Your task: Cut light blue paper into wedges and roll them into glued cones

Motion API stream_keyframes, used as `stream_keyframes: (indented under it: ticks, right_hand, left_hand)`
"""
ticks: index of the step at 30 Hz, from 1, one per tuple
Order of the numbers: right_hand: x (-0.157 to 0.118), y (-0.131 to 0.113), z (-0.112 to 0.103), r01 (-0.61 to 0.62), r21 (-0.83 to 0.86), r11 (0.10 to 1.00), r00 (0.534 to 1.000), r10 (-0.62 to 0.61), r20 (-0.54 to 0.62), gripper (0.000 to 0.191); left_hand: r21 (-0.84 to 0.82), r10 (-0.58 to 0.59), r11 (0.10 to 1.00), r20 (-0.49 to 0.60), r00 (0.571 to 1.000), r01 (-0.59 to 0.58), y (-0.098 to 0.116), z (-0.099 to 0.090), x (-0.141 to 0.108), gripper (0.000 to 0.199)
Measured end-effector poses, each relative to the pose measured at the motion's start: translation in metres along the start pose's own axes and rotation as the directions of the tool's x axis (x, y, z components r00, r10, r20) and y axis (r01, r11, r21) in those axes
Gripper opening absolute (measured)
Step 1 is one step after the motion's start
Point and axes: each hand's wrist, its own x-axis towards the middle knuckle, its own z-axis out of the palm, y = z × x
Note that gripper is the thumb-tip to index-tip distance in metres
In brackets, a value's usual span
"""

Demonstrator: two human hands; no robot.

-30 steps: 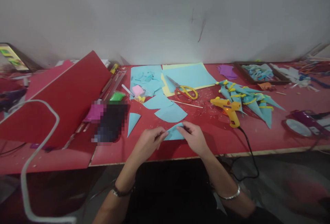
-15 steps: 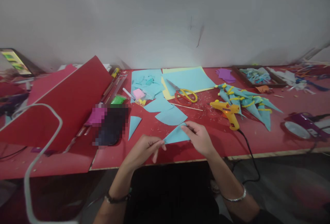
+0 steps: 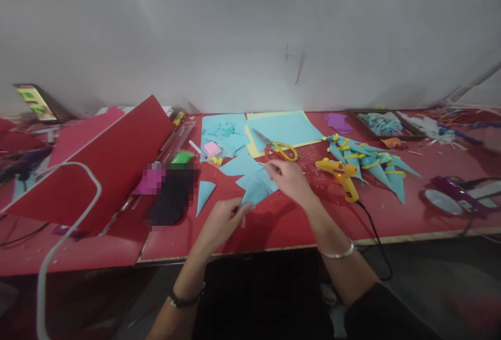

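A light blue paper piece, curled at its side, is pinched at its lower left tip by my left hand. My right hand has its fingertips closed at the upper right edge of the same paper. Flat blue paper pieces lie just behind it. Scissors with red and yellow handles rest on blue and yellow sheets. A narrow blue cone lies left of my hands.
A yellow glue gun with a black cord lies at the right, before blue cones with yellow trim. Farther right is a purple device. A large red board leans at the left, behind a white tube.
The paper between my hands has lifted and curled, its tip turned upward. My right hand has moved up and slightly left. The camera view has tilted upward.
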Motion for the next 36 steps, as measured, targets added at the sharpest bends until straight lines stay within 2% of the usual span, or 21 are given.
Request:
stream_keyframes:
  ticks: [2, 3, 6, 9, 12, 15, 21, 24, 26, 27, 29, 31, 33, 36]
  right_hand:
    - [0.027, 0.008, -0.001, -0.191, -0.315, 0.930, 0.981, 0.170, -0.091, 0.028]
    - [0.041, 0.013, -0.001, -0.238, -0.352, 0.905, 0.971, 0.210, -0.115, 0.026]
    - [0.076, 0.025, 0.006, -0.336, -0.386, 0.859, 0.941, 0.322, -0.104, 0.024]
    - [0.096, 0.033, 0.019, -0.400, -0.398, 0.826, 0.908, 0.417, -0.047, 0.024]
    - [0.104, 0.037, 0.026, -0.396, -0.374, 0.839, 0.906, 0.422, -0.013, 0.031]
    - [0.104, 0.040, 0.026, -0.367, -0.303, 0.880, 0.923, 0.385, 0.001, 0.030]
    - [0.086, 0.039, 0.009, -0.277, 0.003, 0.961, 0.960, 0.277, -0.029, 0.015]
    - [0.061, 0.032, -0.001, -0.204, 0.201, 0.958, 0.976, 0.216, -0.039, 0.023]
    - [0.042, 0.027, -0.003, -0.155, 0.308, 0.939, 0.982, 0.179, -0.052, 0.026]
    - [0.033, 0.025, -0.002, -0.134, 0.386, 0.913, 0.984, 0.169, -0.059, 0.028]
    - [0.017, 0.020, 0.001, -0.113, 0.617, 0.779, 0.982, 0.182, -0.050, 0.033]
    - [0.003, 0.016, 0.007, -0.110, 0.734, 0.670, 0.984, 0.178, -0.014, 0.036]
    - [-0.009, 0.013, 0.013, -0.102, 0.780, 0.617, 0.989, 0.144, 0.015, 0.035]
    - [-0.025, 0.012, 0.018, -0.064, 0.795, 0.603, 0.997, 0.081, 0.019, 0.034]
  left_hand:
    - [-0.041, -0.001, 0.999, -0.040, 0.999, -0.001, -0.001, 0.001, 0.000, 0.039]
    - [-0.065, -0.005, 0.998, -0.058, 0.998, 0.001, -0.002, 0.001, -0.001, 0.038]
    - [-0.126, -0.037, 0.992, -0.121, 0.992, 0.022, -0.003, -0.001, -0.004, 0.033]
    - [-0.184, -0.082, 0.982, -0.173, 0.981, 0.050, -0.004, -0.004, -0.009, 0.033]
    - [-0.266, -0.121, 0.961, -0.178, 0.977, 0.071, -0.004, -0.007, -0.013, 0.032]
    - [-0.312, -0.106, 0.949, -0.163, 0.981, 0.051, -0.003, -0.010, -0.013, 0.031]
    - [-0.311, -0.022, 0.950, -0.127, 0.992, -0.019, 0.006, -0.018, -0.005, 0.025]
    - [-0.282, 0.002, 0.959, -0.124, 0.992, -0.037, 0.012, -0.024, 0.001, 0.023]
    - [-0.258, 0.022, 0.964, -0.181, 0.983, -0.069, 0.017, -0.027, 0.008, 0.022]
    - [-0.254, 0.031, 0.963, -0.217, 0.976, -0.087, 0.021, -0.029, 0.012, 0.021]
    - [-0.273, 0.039, 0.955, -0.282, 0.959, -0.119, 0.028, -0.033, 0.020, 0.019]
    - [-0.303, 0.030, 0.943, -0.328, 0.944, -0.135, 0.035, -0.037, 0.029, 0.019]
    - [-0.314, 0.021, 0.938, -0.369, 0.929, -0.146, 0.039, -0.041, 0.037, 0.019]
    - [-0.294, 0.021, 0.943, -0.417, 0.909, -0.157, 0.039, -0.046, 0.043, 0.022]
